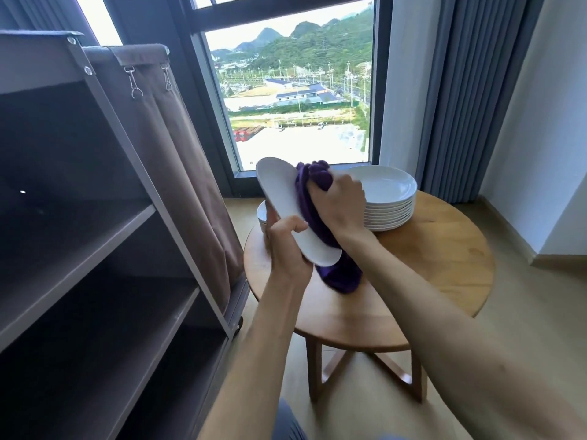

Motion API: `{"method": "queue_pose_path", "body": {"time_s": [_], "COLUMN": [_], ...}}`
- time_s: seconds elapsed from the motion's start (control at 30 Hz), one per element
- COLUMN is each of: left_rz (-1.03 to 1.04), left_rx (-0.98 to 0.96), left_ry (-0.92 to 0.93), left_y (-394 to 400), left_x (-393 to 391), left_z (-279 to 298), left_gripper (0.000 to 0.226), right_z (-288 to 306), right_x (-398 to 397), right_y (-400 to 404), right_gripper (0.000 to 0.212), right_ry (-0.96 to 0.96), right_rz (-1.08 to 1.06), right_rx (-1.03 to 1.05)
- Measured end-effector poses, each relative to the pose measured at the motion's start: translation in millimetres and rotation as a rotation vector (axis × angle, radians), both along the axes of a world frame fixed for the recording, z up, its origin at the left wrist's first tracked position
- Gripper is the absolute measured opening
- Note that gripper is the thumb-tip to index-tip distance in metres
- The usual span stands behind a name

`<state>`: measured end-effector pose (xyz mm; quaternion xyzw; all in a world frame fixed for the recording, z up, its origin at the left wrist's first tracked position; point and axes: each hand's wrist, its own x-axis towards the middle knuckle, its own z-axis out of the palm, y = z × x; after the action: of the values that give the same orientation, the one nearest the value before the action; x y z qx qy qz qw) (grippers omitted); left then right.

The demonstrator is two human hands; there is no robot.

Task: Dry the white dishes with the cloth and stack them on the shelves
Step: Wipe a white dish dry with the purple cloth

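One white plate (pixel 279 198) is up on edge above the round wooden table (pixel 438 281), left hand (pixel 287 249) gripping its near rim. Right hand (pixel 338 204) bunches one purple cloth (pixel 313 179) against it. One plate stack (pixel 392 201), roughly ten, sits at the table's far edge, with bowls (pixel 262 215) at the left edge and the shelf cart (pixel 95 233) just beside it.

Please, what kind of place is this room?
Probably a hotel or serviced room on a high floor. A housekeeping-style cart with a cloth bag stands by a tall window above the town, and a plate stack waits on a small table.
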<state>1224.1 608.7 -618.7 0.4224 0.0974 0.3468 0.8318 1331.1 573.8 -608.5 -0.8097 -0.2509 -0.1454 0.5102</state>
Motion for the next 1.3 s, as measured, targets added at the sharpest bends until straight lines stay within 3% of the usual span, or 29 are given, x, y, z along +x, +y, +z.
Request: {"method": "queue_pose_path", "body": {"time_s": [0.1,0.23,0.33,0.43,0.53,0.6,0.7,0.87,1.0,1.17,1.23,1.3], "left_rz": [0.103,0.181,0.13,0.109,0.048,0.065,0.245,0.604,0.387,-0.065,-0.058,0.199], "left_rx": [-0.05,0.09,0.064,0.099,0.115,0.153,0.421,0.57,0.817,1.036,1.026,1.018], "left_ry": [-0.012,0.043,-0.028,0.031,0.016,0.108,0.33,0.424,0.572,0.694,0.671,0.617], "left_y": [5,12,18,25,31,34,21,-11,22,72,78,69], "left_x": [12,15,16,12,6,1,-3,3,-13,-26,-24,-19], "left_z": [-2,-9,-14,-12,-7,-1,-2,-27,-17,18,18,4], "left_gripper": [0.09,0.075,0.077,0.087,0.082,0.064,0.03,0.016,0.018,0.032,0.032,0.039], "right_z": [-26,-36,-30,-34,-46,-43,-35,-40,-52,-60,-55,-47], "right_x": [-22,-36,-26,-19,-18,-13,-7,-19,-5,10,14,14], "right_y": [-13,-26,-28,-34,-40,-42,-33,-13,-20,-28,-27,-23], "right_gripper": [0.033,0.075,0.073,0.075,0.053,0.039,0.031,0.016,0.028,0.05,0.051,0.049], "right_ry": [0.148,0.398,0.551,0.683,0.874,0.86,0.876,0.955,0.951,1.022,0.98,0.924], "right_rz": [0.097,0.309,0.328,0.41,0.557,0.535,0.43,0.429,0.349,0.281,0.254,0.251], "right_rx": [0.018,-0.191,-0.158,0.169,0.571,0.666,0.828,0.951,0.878,1.019,1.054,1.062]}}
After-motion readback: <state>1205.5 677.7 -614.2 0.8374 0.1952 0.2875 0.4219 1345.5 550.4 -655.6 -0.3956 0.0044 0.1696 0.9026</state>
